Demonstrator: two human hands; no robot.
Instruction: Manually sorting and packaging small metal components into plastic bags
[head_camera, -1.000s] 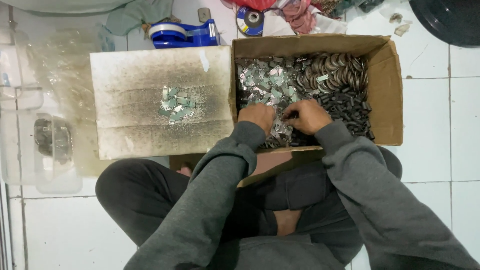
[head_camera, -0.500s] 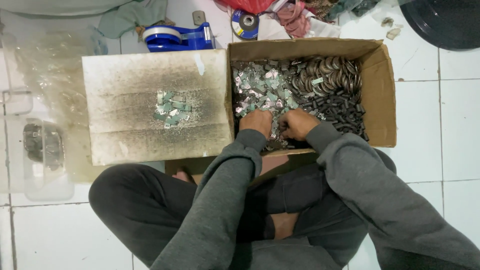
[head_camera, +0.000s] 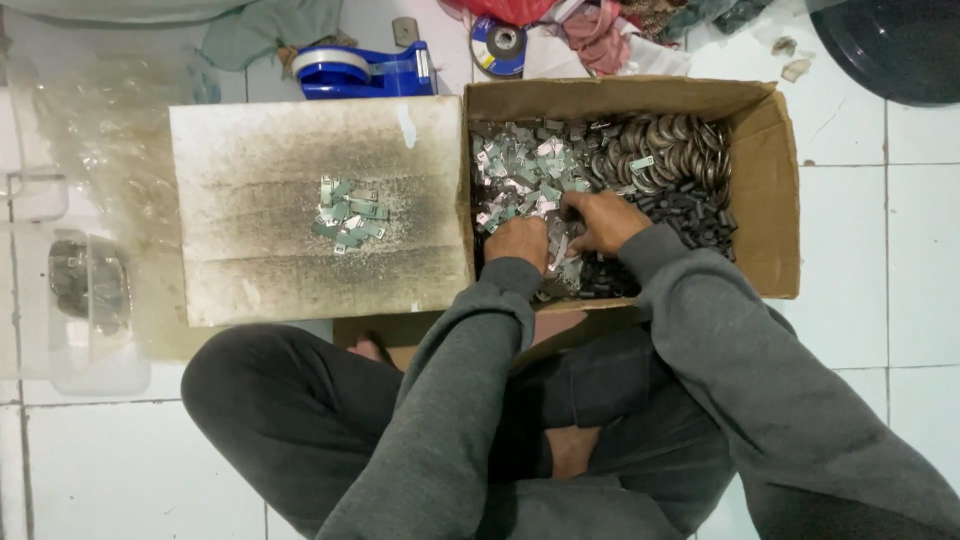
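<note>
White tile floor, cardboard box (head_camera: 770, 190), small silvery metal pieces (head_camera: 520, 170)

The light is even and soft, fairly bright, with no strong glare on the white floor tiles (head_camera: 920, 250). Inside the cardboard box (head_camera: 775, 190) the shadows are weak. The picture is a little soft everywhere, and the small metal pieces (head_camera: 520, 165) in the box blur together.
</note>
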